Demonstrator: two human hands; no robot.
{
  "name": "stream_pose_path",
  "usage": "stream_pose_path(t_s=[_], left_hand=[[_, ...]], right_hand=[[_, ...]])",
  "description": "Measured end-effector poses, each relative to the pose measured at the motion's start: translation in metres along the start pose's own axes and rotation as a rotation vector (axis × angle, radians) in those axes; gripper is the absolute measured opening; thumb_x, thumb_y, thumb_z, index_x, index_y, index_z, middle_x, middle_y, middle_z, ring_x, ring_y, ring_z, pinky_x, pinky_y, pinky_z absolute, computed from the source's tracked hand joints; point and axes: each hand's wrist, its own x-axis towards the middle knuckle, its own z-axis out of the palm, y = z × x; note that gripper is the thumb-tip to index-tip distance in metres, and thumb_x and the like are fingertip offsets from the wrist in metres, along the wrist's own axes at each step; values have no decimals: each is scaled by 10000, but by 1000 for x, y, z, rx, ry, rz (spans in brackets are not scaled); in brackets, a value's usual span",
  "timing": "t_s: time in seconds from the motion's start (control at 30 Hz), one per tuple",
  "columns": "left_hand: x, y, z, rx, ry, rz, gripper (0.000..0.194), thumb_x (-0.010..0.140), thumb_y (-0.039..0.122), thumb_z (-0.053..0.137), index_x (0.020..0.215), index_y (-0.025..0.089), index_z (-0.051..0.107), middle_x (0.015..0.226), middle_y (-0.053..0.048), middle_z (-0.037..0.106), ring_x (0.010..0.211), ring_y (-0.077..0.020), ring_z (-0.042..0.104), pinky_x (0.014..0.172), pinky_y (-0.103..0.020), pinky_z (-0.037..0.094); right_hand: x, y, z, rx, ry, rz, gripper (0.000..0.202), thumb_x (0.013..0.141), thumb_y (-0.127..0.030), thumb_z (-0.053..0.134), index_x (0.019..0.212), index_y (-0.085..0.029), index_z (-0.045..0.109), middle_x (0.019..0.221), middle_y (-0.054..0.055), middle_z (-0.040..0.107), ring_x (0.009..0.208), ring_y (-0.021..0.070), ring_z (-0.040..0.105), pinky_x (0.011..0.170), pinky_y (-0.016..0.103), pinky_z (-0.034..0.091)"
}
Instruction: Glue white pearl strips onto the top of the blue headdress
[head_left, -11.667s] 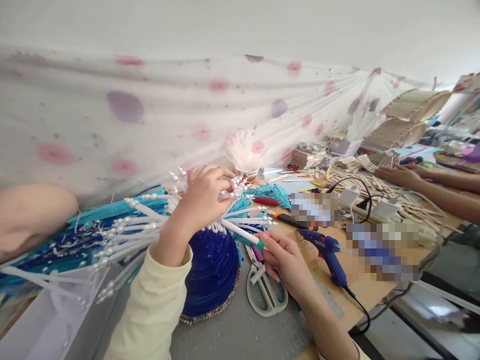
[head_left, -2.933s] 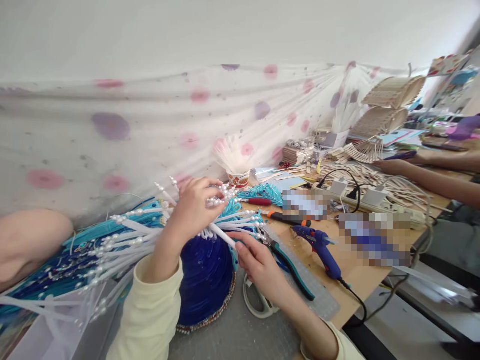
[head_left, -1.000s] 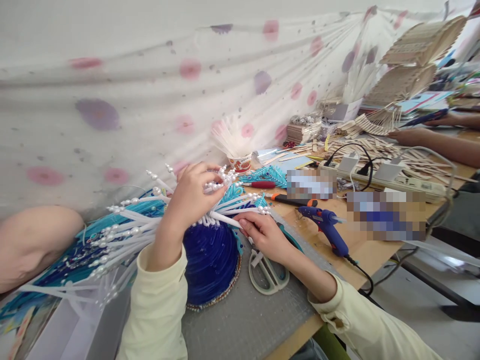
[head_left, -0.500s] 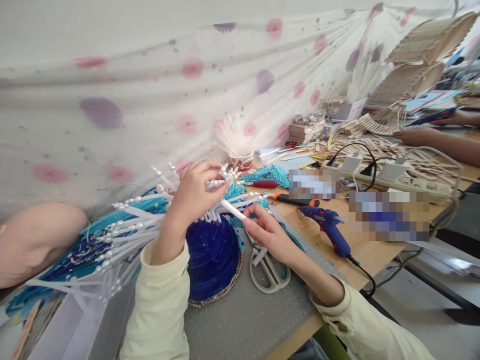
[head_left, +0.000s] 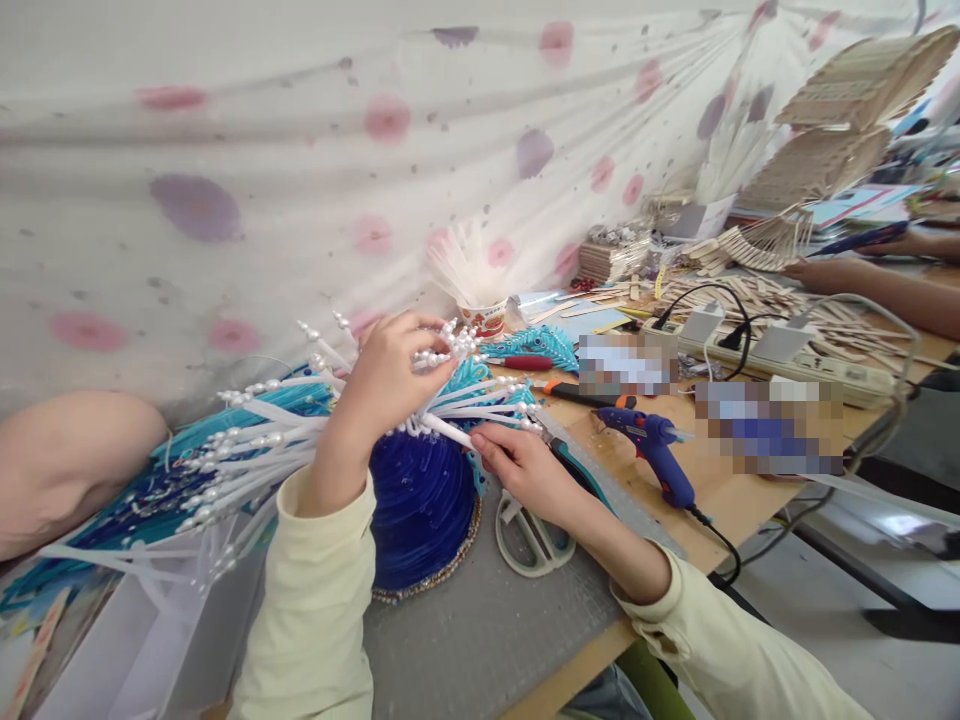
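Note:
My left hand (head_left: 390, 385) is closed around a bunch of white stems, whose pearl beads (head_left: 459, 342) stick out past the fingers. In a pinch, my right hand (head_left: 532, 472) holds the lower part of a thick white stem (head_left: 448, 430). More white pearl-tipped stems (head_left: 487, 400) fan out beside that hand. Below both hands sits a dark blue, dome-shaped piece (head_left: 420, 510) wound in fuzzy strands, with a beaded rim. White-handled scissors (head_left: 534, 540) lie just under my right wrist.
A blue glue gun (head_left: 652, 450) with its cord rests at the right. Pliers (head_left: 574, 465) and a red-handled tool (head_left: 525, 362) lie behind my right hand. A power strip (head_left: 810, 365) and wooden sticks fill the back right, near another person's arm (head_left: 862, 280). Pearl stems (head_left: 232, 460) are piled left.
My right hand has moved slightly down and left, and the thick white stem it pinches now lies lower, against the blue dome's top. My left hand stays about where it was.

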Motion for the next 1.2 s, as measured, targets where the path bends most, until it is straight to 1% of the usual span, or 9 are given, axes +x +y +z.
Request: stream_pose_path(t_s=[0.2,0.37,0.53,0.7,0.83,0.9,1.03,1.13,1.2], left_hand=[[0,-1,1,-5,-8,-1,48,818,216,721,799,177,743,1128,-117,757,1089,-316,675,989,-501,483],[0,-1,1,-11,-22,-1,67,835,232,698,787,198,729,1149,-102,753,1096,-293,666,1001,-487,479],[0,-2,1,-14,-25,-6,78,841,258,687,786,215,722,1159,-87,753,1100,-279,665,1025,-488,465],[0,-2,1,-30,-31,-12,87,841,276,682,782,225,721,1154,-83,755,1096,-271,671,1045,-491,457],[-1,-2,1,-27,-33,-21,75,841,268,684,792,225,721,1170,-82,751,1117,-269,664,1059,-487,449],[-1,-1,1,-26,-36,-23,77,843,263,684,790,220,720,1175,-88,746,1121,-274,659,1056,-490,450],[-1,-1,1,-20,-32,-15,77,842,254,690,794,208,728,1167,-101,743,1123,-289,656,1057,-505,442],[0,-1,2,-19,-32,-14,66,837,241,690,796,209,730,1152,-93,747,1108,-282,663,1047,-492,448],[0,-1,3,-19,-43,-14,69,840,244,686,796,210,728,1144,-91,749,1092,-278,669,1038,-487,453]], right_hand=[[2,6,5,102,-24,96,459,955,-581,432,779,-193,604,557,-62,399,517,124,348,530,266,277],[0,8,10,242,-3,140,565,889,-719,476,718,-192,589,520,-73,376,476,104,324,481,256,240],[-1,5,6,419,-54,198,565,825,-768,485,740,-213,545,467,-124,284,388,74,189,400,241,175],[-2,-2,1,498,-95,223,532,822,-762,515,790,-231,489,479,-143,272,387,66,146,374,224,128],[-4,-3,6,491,-113,197,492,853,-721,574,862,-249,434,532,-146,296,419,68,179,404,206,164],[-5,0,8,462,-105,159,494,848,-718,594,877,-243,460,535,-133,342,442,79,235,431,214,197],[-4,6,8,368,-59,107,443,880,-643,626,787,-220,533,570,-76,436,540,111,356,512,245,265],[-3,5,6,329,-41,116,370,883,-549,681,770,-209,588,628,-46,481,621,129,395,565,255,287],[-3,4,4,349,-63,155,354,880,-540,684,786,-209,599,626,-46,473,615,128,387,545,247,276]])
